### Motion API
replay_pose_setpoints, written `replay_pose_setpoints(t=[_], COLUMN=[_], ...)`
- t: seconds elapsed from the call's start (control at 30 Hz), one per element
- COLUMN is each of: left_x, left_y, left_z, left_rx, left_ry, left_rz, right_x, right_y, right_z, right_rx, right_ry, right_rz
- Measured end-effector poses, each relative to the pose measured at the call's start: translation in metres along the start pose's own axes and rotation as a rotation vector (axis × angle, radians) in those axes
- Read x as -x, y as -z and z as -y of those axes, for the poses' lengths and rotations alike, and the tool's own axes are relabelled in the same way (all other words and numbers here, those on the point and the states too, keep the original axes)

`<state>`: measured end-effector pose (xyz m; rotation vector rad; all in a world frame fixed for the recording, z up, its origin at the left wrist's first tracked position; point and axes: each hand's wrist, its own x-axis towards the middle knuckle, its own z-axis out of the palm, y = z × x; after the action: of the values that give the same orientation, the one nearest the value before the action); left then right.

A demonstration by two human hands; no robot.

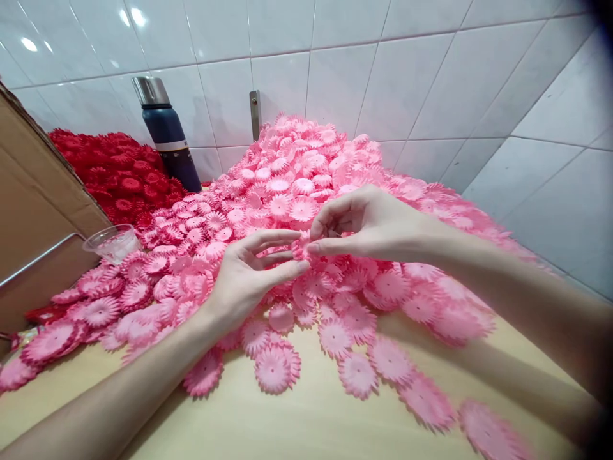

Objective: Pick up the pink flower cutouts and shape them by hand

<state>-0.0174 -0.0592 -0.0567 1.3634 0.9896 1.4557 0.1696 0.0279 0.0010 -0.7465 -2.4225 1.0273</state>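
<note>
Tiled wall point(345, 83), pale table point(230, 421): left hand point(242, 271) pinches a pink flower point(299, 246) by the pink heap point(287, 172), right hand point(378, 220) nearly closed alongside, hold unclear. Probably fiddly shaping; next needs steady fingertips.

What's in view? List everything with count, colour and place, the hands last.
table: one, pale yellow, underneath
tiled walls: two, whitish, back and right
cardboard: one, brown, far left
metal rod: one, silver, left edge
clear cup: one, transparent, left
bottle: one, dark blue and silver, back left
bracket: one, silver, on the back wall
red discs: uncountable, red, heaped back left
unclear bits: count untold, mostly red, far left
pink discs: uncountable, pink, heaped and scattered across the table
held piece: count unclear, pink, centre
left hand: one, bare, gripping that piece
right hand: one, bare, beside that piece
</note>
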Motion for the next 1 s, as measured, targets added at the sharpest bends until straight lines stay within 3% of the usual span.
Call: replay_pose_setpoints(t=[0.47, 0.83, 1.0], left_x=[0.001, 0.001, -0.001], left_y=[-0.002, -0.003, -0.002], left_z=[-0.001, -0.006, -0.004], left_rx=[-0.053, -0.074, -0.076], left_ry=[0.019, 0.013, 0.016], left_rz=[0.019, 0.002, -0.039], right_x=[0.000, -0.001, -0.002], right_y=[-0.008, -0.015, -0.011], right_z=[0.002, 0.001, -0.001], right_rx=[-0.056, -0.078, -0.040], right_ry=[-0.065, 0.033, 0.075], right_rz=[-0.042, -0.101, -0.033])
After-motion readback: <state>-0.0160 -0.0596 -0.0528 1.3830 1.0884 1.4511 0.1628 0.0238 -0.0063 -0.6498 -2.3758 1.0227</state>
